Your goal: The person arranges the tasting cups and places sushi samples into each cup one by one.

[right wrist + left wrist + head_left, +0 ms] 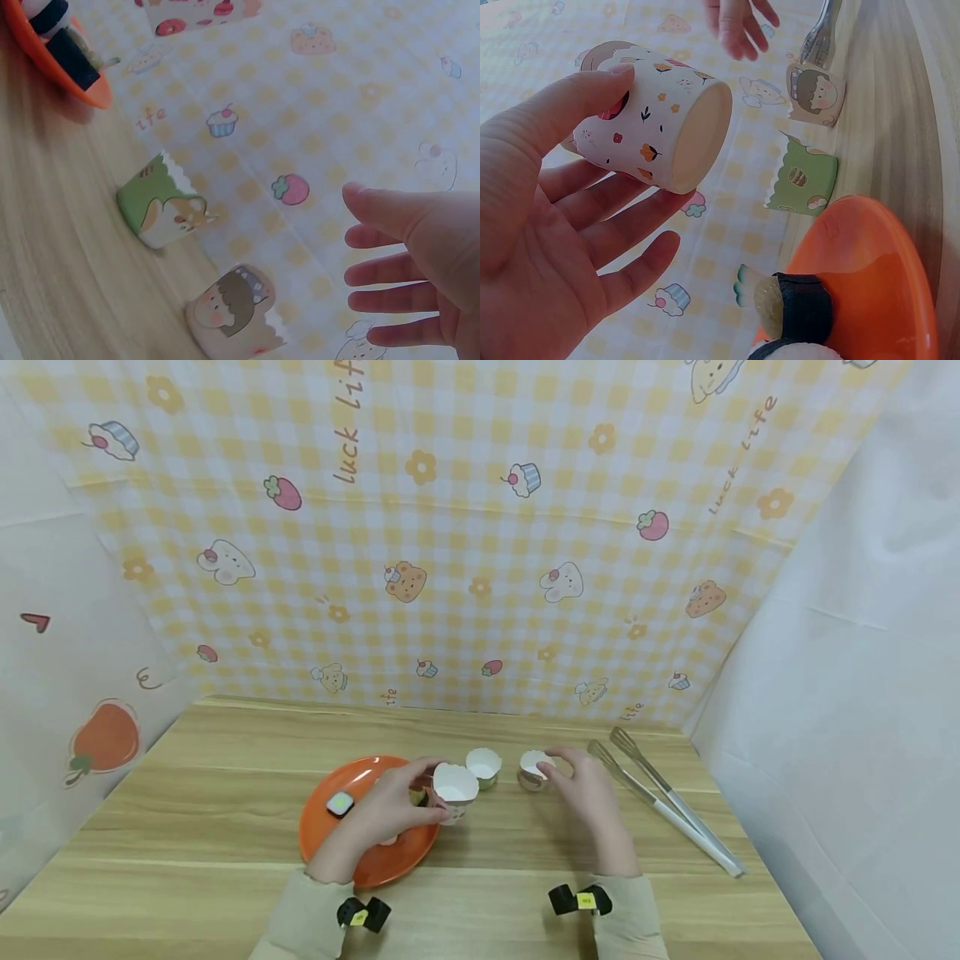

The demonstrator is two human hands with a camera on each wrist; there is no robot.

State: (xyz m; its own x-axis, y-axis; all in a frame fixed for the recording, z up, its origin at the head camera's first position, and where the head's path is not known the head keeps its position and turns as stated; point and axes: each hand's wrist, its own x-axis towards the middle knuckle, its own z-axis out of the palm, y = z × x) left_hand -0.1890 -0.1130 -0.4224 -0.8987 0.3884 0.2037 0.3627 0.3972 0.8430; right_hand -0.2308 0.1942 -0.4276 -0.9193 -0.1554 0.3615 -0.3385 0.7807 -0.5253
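Observation:
My left hand (386,810) holds a white paper baking cup (656,124) printed with flowers, thumb on one side and fingers on the other. The cup is raised off the table, tilted, beside the orange plate (315,847). My right hand (420,270) has its fingers spread and holds nothing. Near it a pinkish-brown paper baking cup (225,319) with a child's face stands upright, a gap from the fingers in the right wrist view. Between the hands stands a green paper baking cup (161,206) with a dog print.
Sushi pieces (341,803) lie on the orange plate, partly hidden by my left hand. Long metal tongs (678,810) lie at the right of the wooden table (247,752). A checked cloth (465,635) hangs behind, with white cloth (847,693) at the right.

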